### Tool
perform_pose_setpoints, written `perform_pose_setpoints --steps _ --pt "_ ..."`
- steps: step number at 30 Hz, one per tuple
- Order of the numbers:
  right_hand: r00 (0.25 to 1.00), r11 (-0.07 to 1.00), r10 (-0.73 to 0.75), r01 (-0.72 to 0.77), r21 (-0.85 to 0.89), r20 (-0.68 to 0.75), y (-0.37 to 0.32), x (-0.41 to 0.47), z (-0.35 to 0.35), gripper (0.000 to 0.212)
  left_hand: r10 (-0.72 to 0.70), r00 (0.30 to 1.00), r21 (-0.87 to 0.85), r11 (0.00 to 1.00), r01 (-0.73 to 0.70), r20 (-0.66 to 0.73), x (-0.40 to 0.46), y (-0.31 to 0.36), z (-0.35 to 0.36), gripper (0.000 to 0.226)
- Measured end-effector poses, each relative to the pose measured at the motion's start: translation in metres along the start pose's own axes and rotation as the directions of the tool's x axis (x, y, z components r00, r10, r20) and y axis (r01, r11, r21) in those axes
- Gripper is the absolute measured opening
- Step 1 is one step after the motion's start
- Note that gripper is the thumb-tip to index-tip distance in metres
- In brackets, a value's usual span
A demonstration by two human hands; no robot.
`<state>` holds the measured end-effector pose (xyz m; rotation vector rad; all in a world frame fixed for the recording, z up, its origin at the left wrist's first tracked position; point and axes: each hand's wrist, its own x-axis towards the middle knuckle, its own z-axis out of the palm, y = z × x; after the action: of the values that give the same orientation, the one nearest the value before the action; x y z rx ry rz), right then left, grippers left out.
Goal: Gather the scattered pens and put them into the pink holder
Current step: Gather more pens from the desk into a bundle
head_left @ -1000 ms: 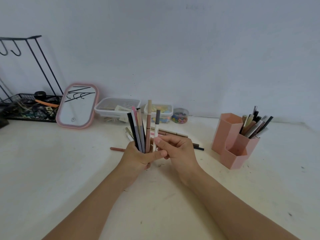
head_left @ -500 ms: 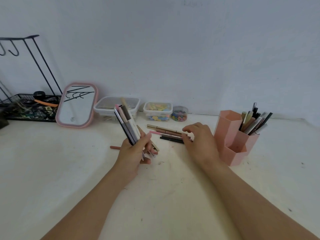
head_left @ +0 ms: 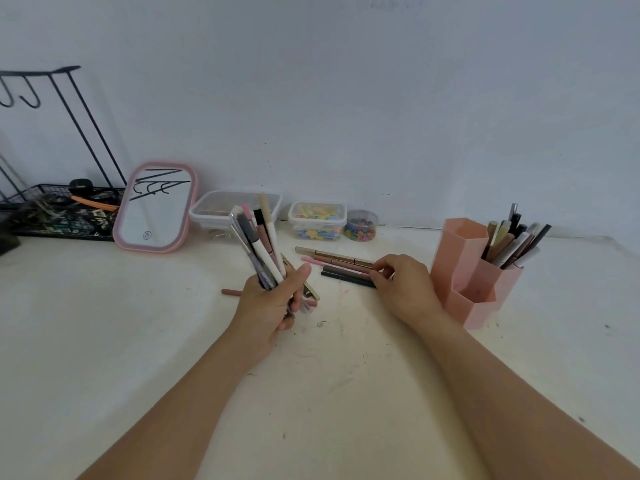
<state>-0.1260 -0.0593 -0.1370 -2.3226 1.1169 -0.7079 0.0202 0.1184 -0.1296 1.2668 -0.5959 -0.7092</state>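
Observation:
My left hand (head_left: 272, 301) grips a bundle of pens (head_left: 258, 242) that fans up and to the left. To its right, several loose pens (head_left: 337, 265) lie side by side on the white table. My right hand (head_left: 403, 285) rests over their right ends, its curled fingertips pinching them. The pink holder (head_left: 474, 271) stands just right of that hand, with several pens standing in its back right compartment. A single brown pen (head_left: 231, 292) lies left of my left hand, and a gold pen (head_left: 310, 289) pokes out behind it.
Along the wall stand a pink-framed mirror (head_left: 156, 207), a clear lidded box (head_left: 221, 213), a box of coloured clips (head_left: 318, 221) and a small jar of beads (head_left: 361, 226). A black wire rack (head_left: 52, 209) sits at the far left.
My right hand left the bundle and moved right to the loose pens near the holder. My left hand tilted the bundle leftward.

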Motion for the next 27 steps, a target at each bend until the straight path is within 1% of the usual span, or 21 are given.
perform_pose_setpoints --steps 4,7,8,9,11,13,14,15,17,18,19,23,24,25,27 --pt "0.998 0.997 0.045 -0.047 0.055 0.041 -0.001 0.001 0.0 0.01 -0.003 1.0 0.005 1.0 0.003 0.0 0.0 0.0 -0.001 0.031" --pt "0.997 0.992 0.036 -0.044 0.116 0.07 -0.002 0.0 0.001 0.004 -0.019 1.0 0.0 1.0 0.019 -0.017 -0.001 0.0 0.002 0.031" --pt "0.998 0.989 0.024 -0.032 0.146 0.057 -0.003 -0.001 0.001 0.007 -0.019 1.0 -0.011 1.0 0.019 -0.019 -0.001 0.0 0.003 0.032" --pt "1.0 0.983 0.01 -0.014 0.183 0.023 -0.004 -0.004 0.001 0.01 -0.015 1.0 -0.023 1.0 0.014 -0.019 -0.001 0.0 0.003 0.035" --pt "0.994 0.957 -0.007 0.038 0.288 -0.11 -0.011 -0.008 0.0 0.013 -0.01 1.0 -0.045 0.999 0.009 -0.015 -0.001 0.0 0.003 0.04" --pt "0.97 0.893 0.012 0.098 0.438 -0.243 -0.022 -0.013 -0.002 0.011 -0.019 1.0 -0.065 0.998 0.018 -0.016 0.0 0.001 0.002 0.04" --pt "0.965 0.835 0.045 0.106 0.54 -0.259 -0.029 -0.016 -0.002 0.009 -0.025 0.999 -0.07 0.997 0.024 -0.021 0.0 0.001 0.002 0.04" --pt "0.97 0.747 0.084 0.089 0.659 -0.227 -0.037 -0.02 -0.001 0.008 -0.031 0.999 -0.073 0.997 0.029 -0.025 0.001 0.002 0.003 0.04" --pt "0.989 0.522 0.128 -0.003 0.853 -0.075 -0.054 -0.031 0.005 0.008 -0.037 0.999 -0.092 0.995 0.035 -0.021 0.0 0.003 0.004 0.041" --pt "0.993 0.437 0.121 -0.051 0.898 -0.003 -0.062 -0.039 0.01 0.008 -0.033 0.999 -0.108 0.994 0.031 -0.013 0.0 0.003 0.004 0.041" --pt "0.994 0.394 0.1 -0.082 0.915 0.047 -0.068 -0.046 0.015 0.006 -0.021 1.0 -0.121 0.992 0.02 -0.006 0.0 0.003 0.004 0.043" --pt "0.986 0.293 -0.042 -0.144 0.945 0.163 -0.083 -0.067 0.028 0.007 0.017 1.0 -0.122 0.992 -0.016 0.004 0.0 0.002 0.004 0.046" --pt "0.981 0.292 -0.076 -0.15 0.945 0.179 -0.084 -0.069 0.03 0.007 0.019 1.0 -0.118 0.993 -0.019 -0.003 0.0 0.001 0.003 0.044" --pt "0.978 0.318 -0.094 -0.146 0.937 0.184 -0.084 -0.07 0.031 0.008 0.019 1.0 -0.109 0.994 -0.021 -0.012 0.0 0.001 0.002 0.041" --pt "0.979 0.424 -0.102 -0.117 0.898 0.176 -0.081 -0.068 0.032 0.007 0.015 0.999 -0.081 0.997 -0.018 -0.034 0.001 0.0 0.001 0.029"
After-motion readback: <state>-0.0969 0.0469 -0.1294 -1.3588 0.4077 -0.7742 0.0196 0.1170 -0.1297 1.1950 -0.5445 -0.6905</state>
